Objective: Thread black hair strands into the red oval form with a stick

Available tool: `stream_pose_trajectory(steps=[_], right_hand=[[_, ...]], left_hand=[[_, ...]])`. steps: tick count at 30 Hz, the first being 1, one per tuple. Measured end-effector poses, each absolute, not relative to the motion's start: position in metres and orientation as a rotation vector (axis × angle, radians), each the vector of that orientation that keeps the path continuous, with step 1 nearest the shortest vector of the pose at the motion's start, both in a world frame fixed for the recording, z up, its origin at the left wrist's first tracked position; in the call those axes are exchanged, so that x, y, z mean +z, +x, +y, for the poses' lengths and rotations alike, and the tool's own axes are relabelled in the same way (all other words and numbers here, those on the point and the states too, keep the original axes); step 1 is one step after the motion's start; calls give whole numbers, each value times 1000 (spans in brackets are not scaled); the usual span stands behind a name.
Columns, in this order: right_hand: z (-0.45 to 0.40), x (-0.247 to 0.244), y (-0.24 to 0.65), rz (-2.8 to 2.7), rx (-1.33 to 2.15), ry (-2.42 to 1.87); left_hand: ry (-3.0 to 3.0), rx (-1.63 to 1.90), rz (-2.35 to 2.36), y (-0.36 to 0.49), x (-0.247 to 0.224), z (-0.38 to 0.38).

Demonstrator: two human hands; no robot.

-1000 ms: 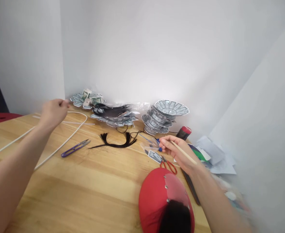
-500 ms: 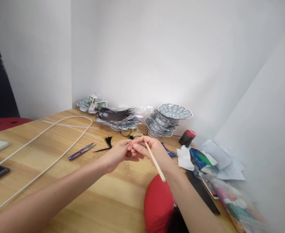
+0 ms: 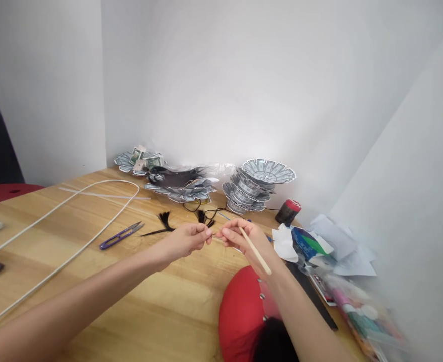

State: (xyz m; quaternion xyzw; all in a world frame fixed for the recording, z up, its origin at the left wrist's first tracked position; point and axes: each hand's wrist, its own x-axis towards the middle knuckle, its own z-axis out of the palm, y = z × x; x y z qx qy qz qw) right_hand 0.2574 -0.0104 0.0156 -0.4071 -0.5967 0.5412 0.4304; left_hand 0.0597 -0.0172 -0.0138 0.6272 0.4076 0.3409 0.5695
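Note:
My left hand (image 3: 189,240) is closed in a pinch over the table, thumb against forefinger. Whatever lies in that pinch is too small to make out. Close on its right, my right hand (image 3: 243,236) grips a slim pale wooden stick (image 3: 259,255), whose near end slants down over the wrist. A thin dark line bridges the small gap between the fingertips. Below my right hand rests a rounded red form (image 3: 238,301) with pins in it and black hair (image 3: 274,344) at its lower edge. Small black hair tufts (image 3: 164,220) lie beyond my left hand.
Purple-handled thread snips (image 3: 119,236) and a looped white cable (image 3: 93,240) lie left on the wooden table (image 3: 161,306). Stacked patterned paper bowls (image 3: 268,172) stand by the wall. A red-and-black spool (image 3: 288,212), papers (image 3: 336,239) and a plastic bag (image 3: 368,311) line the right side.
My hands have drawn apart from touching, opening a small gap between the fingertips. The wooden stick has shifted with my right hand. The whole view has moved slightly.

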Motion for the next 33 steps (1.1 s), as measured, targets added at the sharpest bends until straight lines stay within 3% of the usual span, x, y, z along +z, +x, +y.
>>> stream_pose_trajectory(steps=[8,15,24,33], right_hand=[[-29,31,268,-1537,1014,-1174],[-43,18,254,-1843,1175,-1244],[-47,26,291,-1771,1409,-1260],[-54,27,306,-1669,1355,-1259]], left_hand=[[1803,844,1117,64,-20,-17],[1855,838,1055,66,-15,-24],[1769,599,822,52,16,-34],[1264,867,691,13,2,7]])
